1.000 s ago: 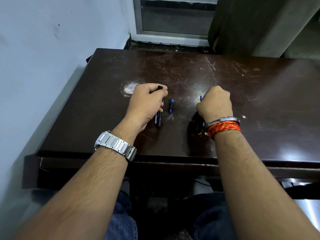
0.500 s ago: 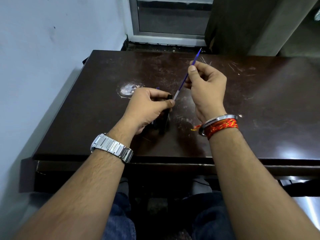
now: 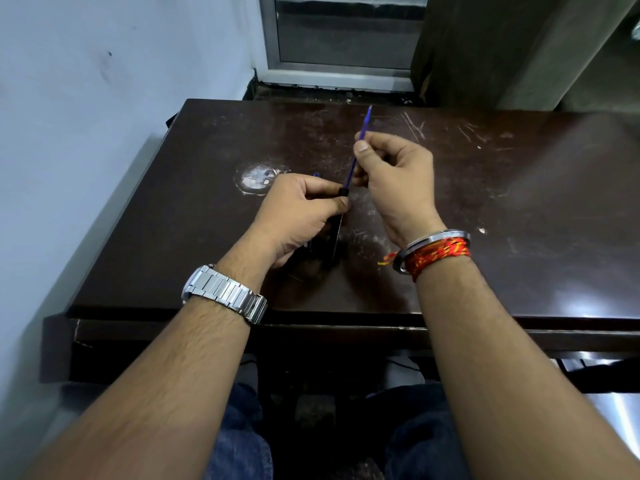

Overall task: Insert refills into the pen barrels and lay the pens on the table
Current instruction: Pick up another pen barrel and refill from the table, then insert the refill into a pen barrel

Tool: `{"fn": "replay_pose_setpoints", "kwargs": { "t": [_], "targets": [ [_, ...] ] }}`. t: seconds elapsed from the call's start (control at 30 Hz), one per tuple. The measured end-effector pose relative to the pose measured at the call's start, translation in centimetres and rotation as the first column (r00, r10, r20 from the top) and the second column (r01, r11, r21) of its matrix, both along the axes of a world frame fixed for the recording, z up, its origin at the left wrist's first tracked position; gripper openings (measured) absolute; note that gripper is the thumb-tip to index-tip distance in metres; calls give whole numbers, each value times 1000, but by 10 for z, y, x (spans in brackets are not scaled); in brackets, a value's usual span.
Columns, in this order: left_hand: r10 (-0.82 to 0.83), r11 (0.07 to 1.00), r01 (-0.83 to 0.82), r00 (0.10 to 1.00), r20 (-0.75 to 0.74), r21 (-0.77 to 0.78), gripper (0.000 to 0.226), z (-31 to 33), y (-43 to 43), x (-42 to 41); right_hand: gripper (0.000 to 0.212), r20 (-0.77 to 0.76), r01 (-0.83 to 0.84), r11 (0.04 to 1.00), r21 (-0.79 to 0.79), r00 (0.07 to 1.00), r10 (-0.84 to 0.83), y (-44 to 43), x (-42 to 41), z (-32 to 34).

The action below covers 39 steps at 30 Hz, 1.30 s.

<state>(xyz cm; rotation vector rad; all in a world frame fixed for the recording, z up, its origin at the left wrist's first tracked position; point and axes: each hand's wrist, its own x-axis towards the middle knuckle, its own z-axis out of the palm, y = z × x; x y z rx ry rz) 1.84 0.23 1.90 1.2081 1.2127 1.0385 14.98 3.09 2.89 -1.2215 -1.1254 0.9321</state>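
My left hand [image 3: 299, 216] grips a black pen barrel [image 3: 337, 230] above the dark brown table [image 3: 519, 209], its open end up near my thumb. My right hand [image 3: 394, 171] pinches a thin blue refill [image 3: 364, 124] tilted up and to the right. The refill's lower end meets the barrel's mouth. Other dark pen parts [image 3: 317, 245] lie on the table under my left hand, mostly hidden. A small blue tip [image 3: 316, 174] peeks out beyond my left knuckles.
A light wall runs along the table's left side. A metal-framed door [image 3: 343, 36] and a dark curtain [image 3: 460, 46] stand behind the table. The tabletop has a worn white patch [image 3: 256, 178] and scratches. My knees sit under the front edge.
My right hand lifted the blue refill off the table and brought it to the barrel. The refill's lower end has now reached the barrel's mouth. My left hand tilted the barrel upward.
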Motion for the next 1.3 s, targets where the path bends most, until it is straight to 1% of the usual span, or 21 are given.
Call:
{"fn": "replay_pose_setpoints", "kwargs": {
  "t": [0.07, 0.1, 0.2, 0.23, 0.27, 0.33, 0.37, 0.4, 0.47, 0.6, 0.67, 0.7, 0.77, 0.8, 0.83, 0.87, 0.9, 0.97, 1.03, 1.13, 1.3],
  "targets": [
    [-6, 1000, 6, 1000, 22, 3, 36, 1, 0, -1, 11, 58, -65, 995, -70, 996, 69, -1, -3, -2],
    [1, 1000, -1, 1000, 25, -3, 33, 2, 1, -1, 15, 81, -79, 992, -103, 993, 87, 0, -4, -3],
    [91, 995, -88, 994, 63, -57, 26, 3, 5, -4, 22, 130, -28, 982, -186, 990, 53, 3, -2, -4],
    [128, 990, -122, 988, 85, -73, 24, 3, 7, -5, 24, 185, 7, 981, -195, 982, 30, 3, -1, -5],
    [158, 985, -150, 982, 103, -85, 22, 4, 8, -7, 27, 292, 39, 980, -194, 956, 19, 2, 0, -6],
    [200, 977, -188, 971, 129, -101, 20, 4, 9, -9, 24, 547, 60, 980, -191, 835, 55, -2, 2, -10],
    [215, 974, -201, 967, 139, -107, 20, 4, 10, -10, 22, 624, 53, 977, -206, 776, 90, -5, 1, -11],
    [224, 971, -209, 964, 145, -111, 20, 4, 10, -10, 21, 663, 50, 971, -233, 739, 121, -7, -1, -13],
    [229, 970, -213, 962, 147, -118, 20, 5, 10, -11, 21, 698, 66, 958, -278, 699, 154, -9, -4, -15],
    [220, 970, -203, 966, 133, -130, 20, 6, 8, -10, 24, 715, 103, 942, -318, 678, 168, -6, -8, -18],
    [210, 971, -192, 969, 131, -139, 20, 7, 7, -9, 22, 730, 106, 940, -323, 660, 177, -6, -8, -19],
    [200, 973, -181, 972, 127, -144, 20, 8, 7, -9, 20, 727, 104, 947, -303, 668, 159, -6, -8, -18],
    [168, 976, -150, 979, 113, -156, 20, 9, 6, -9, 18, 671, 120, 972, -202, 740, 48, -5, -7, -16],
    [143, 978, -125, 984, 104, -165, 21, 9, 5, -8, 17, 595, 138, 979, -150, 803, -22, -3, -7, -14],
    [112, 980, -94, 989, 94, -175, 22, 9, 4, -8, 14, 471, 150, 982, -116, 879, -79, -2, -7, -11],
    [77, 981, -61, 993, 84, -184, 22, 9, 3, -8, 10, 307, 150, 985, -88, 945, -116, 0, -6, -8],
    [46, 981, -30, 996, 75, -192, 22, 9, 2, -8, 9, 143, 139, 989, -55, 981, -130, 1, -5, -6],
    [4, 979, 9, 998, 63, -205, 22, 9, 1, -8, 15, -96, 121, 992, 16, 988, -119, 2, -3, -2],
    [-15, 977, 27, 998, 56, -214, 22, 8, 0, -7, 11, -223, 113, 993, 41, 970, -101, 1, -4, 0],
    [-29, 975, 38, 999, 45, -218, 21, 8, 0, -5, 8, -270, 88, 995, 51, 960, -71, 0, -5, 2],
    [3, 973, 7, 999, 42, -229, 14, 8, 1, -5, 10, -139, 39, 997, 72, 990, -29, -2, -6, 2]
  ]
}}
